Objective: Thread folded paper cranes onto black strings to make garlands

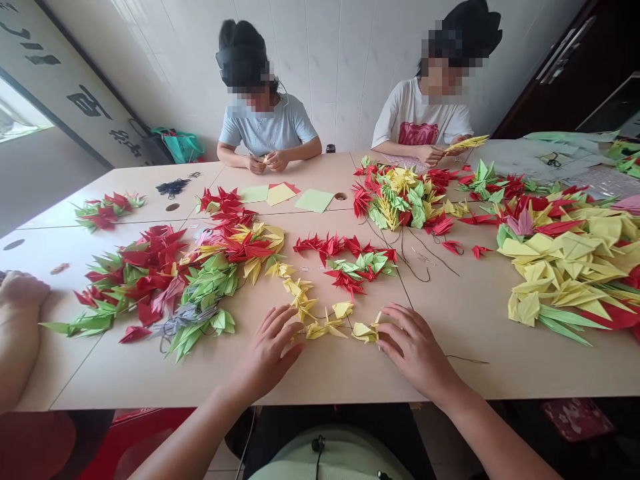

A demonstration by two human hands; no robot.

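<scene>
Yellow folded-paper cranes (299,297) hang together on a dark thread that curves over the table in front of me. My left hand (273,347) lies beside the lower left of this string, fingers curved and apart, fingertips close to the cranes. At the string's right end, the fingertips of my right hand (413,343) close on the edge of a yellow paper crane (366,331). Another yellow crane (343,309) sits between my hands. A loose thread end (467,360) comes out to the right of my right hand. Just beyond lies a string of red and green cranes (363,263).
Piles of red, green and yellow cranes lie left (150,267), at the back (400,193) and right (570,260). Paper squares (314,201) and dark threads (173,187) lie farther back. Two people (270,127) sit opposite, handling paper. Another person's arm (20,333) rests at left.
</scene>
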